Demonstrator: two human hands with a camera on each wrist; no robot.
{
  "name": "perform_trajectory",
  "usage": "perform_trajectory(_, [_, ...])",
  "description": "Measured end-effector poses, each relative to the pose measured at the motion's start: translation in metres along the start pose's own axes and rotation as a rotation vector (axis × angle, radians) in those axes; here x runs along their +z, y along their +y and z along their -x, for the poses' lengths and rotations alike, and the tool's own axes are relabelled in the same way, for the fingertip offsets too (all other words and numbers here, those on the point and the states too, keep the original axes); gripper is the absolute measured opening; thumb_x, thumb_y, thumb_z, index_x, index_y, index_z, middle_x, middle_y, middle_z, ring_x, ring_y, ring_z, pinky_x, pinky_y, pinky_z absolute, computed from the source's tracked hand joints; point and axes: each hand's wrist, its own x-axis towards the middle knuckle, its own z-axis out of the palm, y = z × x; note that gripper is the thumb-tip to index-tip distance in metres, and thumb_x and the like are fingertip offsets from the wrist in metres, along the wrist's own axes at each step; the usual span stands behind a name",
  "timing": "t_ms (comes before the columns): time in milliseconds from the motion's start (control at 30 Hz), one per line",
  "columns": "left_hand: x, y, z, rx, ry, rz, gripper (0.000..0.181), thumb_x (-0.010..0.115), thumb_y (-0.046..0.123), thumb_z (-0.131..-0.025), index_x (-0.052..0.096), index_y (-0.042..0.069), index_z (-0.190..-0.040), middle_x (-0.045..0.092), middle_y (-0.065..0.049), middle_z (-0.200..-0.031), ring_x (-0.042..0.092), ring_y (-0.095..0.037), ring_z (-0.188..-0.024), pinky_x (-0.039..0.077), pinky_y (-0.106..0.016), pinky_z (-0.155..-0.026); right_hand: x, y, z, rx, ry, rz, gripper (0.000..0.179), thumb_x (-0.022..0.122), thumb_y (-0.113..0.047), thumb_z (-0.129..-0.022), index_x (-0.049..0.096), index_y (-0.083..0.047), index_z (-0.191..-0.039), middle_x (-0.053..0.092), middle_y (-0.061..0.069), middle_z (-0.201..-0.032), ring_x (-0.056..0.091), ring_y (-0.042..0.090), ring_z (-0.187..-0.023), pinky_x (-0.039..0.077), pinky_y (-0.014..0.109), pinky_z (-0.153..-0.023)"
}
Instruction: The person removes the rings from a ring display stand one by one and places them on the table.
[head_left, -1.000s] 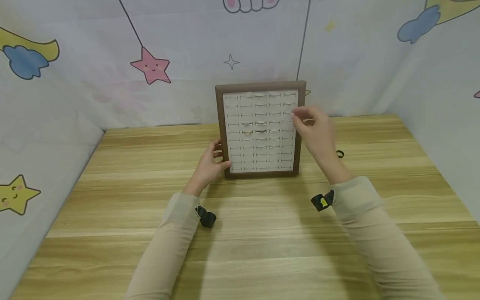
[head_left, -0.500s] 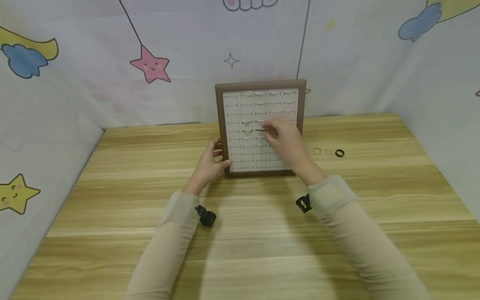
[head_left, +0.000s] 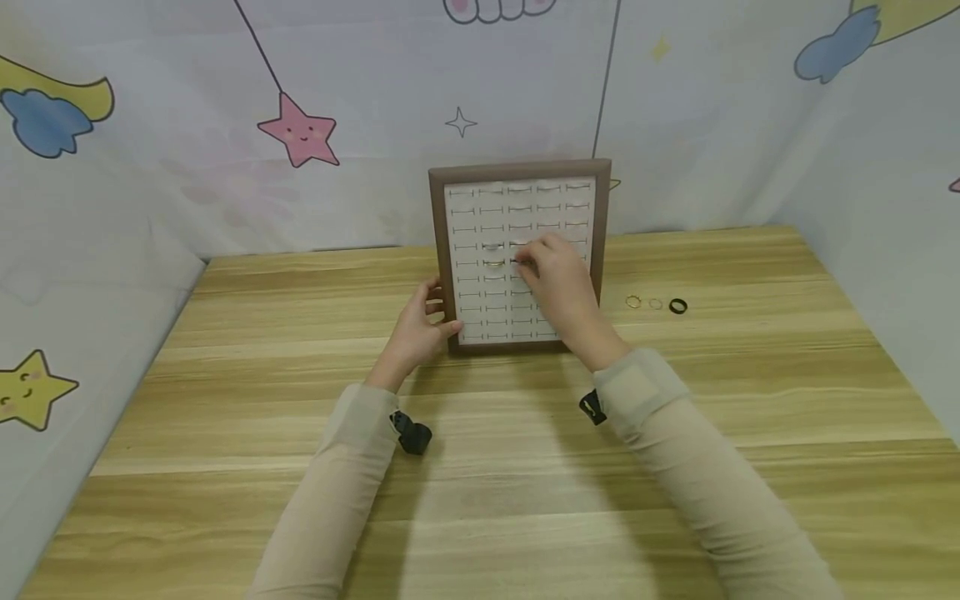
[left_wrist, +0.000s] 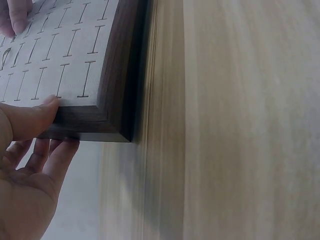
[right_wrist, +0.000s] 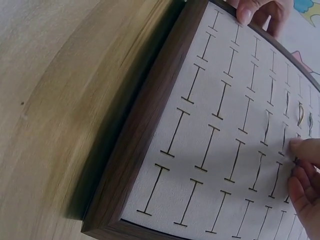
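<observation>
- A striped wooden table (head_left: 480, 508) meets a white cloth backdrop (head_left: 390, 58) printed with stars and clouds.
- The brown-framed ring board (head_left: 519, 172) stands toward the far side, its lower left edge gripped by the left hand (head_left: 422, 327).
- The right hand (head_left: 561, 287) pinches a small dark ring (right_wrist: 296, 160), mostly hidden by fingertips.
- Beside the board lie a gold ring (head_left: 633, 302), a faint thin ring (head_left: 656, 304) and a black ring (head_left: 678, 306).
- Both wrist views cut the board off.

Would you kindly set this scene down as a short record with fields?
Ring board: brown frame, white slotted face, standing on the wooden table
Left hand: grips the board's lower left side
Right hand: fingertips at a board slot, grip unclear
Seated in board: gold band, second column from left
Loose, right of board: gold ring, thin ring, black ring
</observation>
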Motion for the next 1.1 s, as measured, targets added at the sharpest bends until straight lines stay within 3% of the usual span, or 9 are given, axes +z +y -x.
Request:
perform_trajectory(300, [-0.001, -0.001, 0.0, -0.006, 0.002, -0.017, 0.078, 0.064, -0.001, -0.088, 0.018, 0.007, -0.151, 0.034, -0.017, -0.149, 0.038, -0.035, -0.137, 0.042, -0.043, -0.111, 0.002, -0.004, 0.0, 0.052, -0.008, 0.015, 0.012, 0.063, -0.009, -0.091, 0.067, -0.001, -0.099, 0.063, 0.011, -0.103, 0.058, 0.026, -0.1, 0.053, 0.035, -0.089])
perform_trajectory(633, [0.0, 0.0, 0.0, -0.003, 0.003, -0.011, 0.078, 0.064, -0.001, -0.088, 0.019, 0.006, -0.151, 0.034, -0.018, -0.148, 0.038, -0.035, -0.137, 0.042, -0.042, -0.11, 0.001, 0.0, -0.001, 0.023, -0.037, 0.015, 0.01, 0.06, -0.008, -0.093, 0.065, 0.0, -0.097, 0.06, 0.013, -0.102, 0.056, 0.027, -0.099, 0.052, 0.035, -0.088])
perform_trajectory(867, [0.0, 0.0, -0.001, 0.002, 0.003, -0.015, 0.077, 0.063, -0.002, -0.088, 0.019, 0.005, -0.151, 0.034, -0.019, -0.148, 0.038, -0.035, -0.137, 0.042, -0.043, -0.11, -0.001, 0.006, -0.001, 0.002, -0.044, -0.07, 0.011, 0.059, -0.008, -0.093, 0.062, 0.002, -0.097, 0.06, 0.015, -0.106, 0.055, 0.028, -0.103, 0.05, 0.036, -0.094])
perform_trajectory(1100, [0.0, -0.001, -0.001, -0.007, 0.001, -0.017, 0.077, 0.063, -0.001, -0.088, 0.019, 0.005, -0.151, 0.034, -0.018, -0.148, 0.038, -0.035, -0.137, 0.042, -0.043, -0.111, -0.006, 0.01, -0.001, 0.057, -0.046, -0.213, 0.014, 0.058, -0.01, -0.094, 0.059, 0.003, -0.1, 0.062, 0.017, -0.107, 0.058, 0.028, -0.101, 0.052, 0.037, -0.092])
